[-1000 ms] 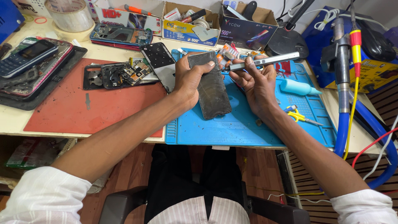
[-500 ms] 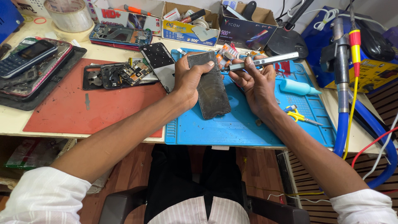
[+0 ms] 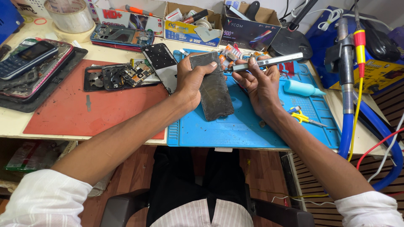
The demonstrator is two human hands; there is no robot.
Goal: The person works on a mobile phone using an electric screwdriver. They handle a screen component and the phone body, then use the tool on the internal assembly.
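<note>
Repair bench, head view. The person sits at the tabletop [image 3: 105,56] with both forearms over a blue silicone work mat [image 3: 235,126].

Left hand [image 3: 193,80]: fingers closed around the upper end of a dark, scuffed phone panel [image 3: 214,90]. The panel is tilted, its lower end resting on or just above the mat; contact there cannot be told. The thumb lies across the top edge.

Right hand [image 3: 259,82]: fingers pinched on a slim silver bar-shaped tool [image 3: 269,62], held roughly level above the far part of the mat. Its near end points toward the top corner of the panel. Whether tip and panel touch cannot be told; they look just apart.

Judgement of step: this appears to be disassembly work on the panel, with the tool being lined up at the top edge. The panel is steadied but not yet worked on.

Next move, as judged: it calls for a firm left-hand hold so the panel does not twist, and a shallow, controlled approach of the tool to the edge. A slip could scratch or crack the part.

Surroundings: a red mat [image 3: 84,109] to the left carries a stripped phone frame with exposed circuit boards [image 3: 120,75]. Yellow-handled scissors [image 3: 305,117] and a pale blue cylinder [image 3: 301,88] lie on the blue mat near the right wrist. Cardboard boxes of parts [image 3: 191,27] stand at the back, and a roll of clear tape [image 3: 69,17] sits at the far left.
</note>
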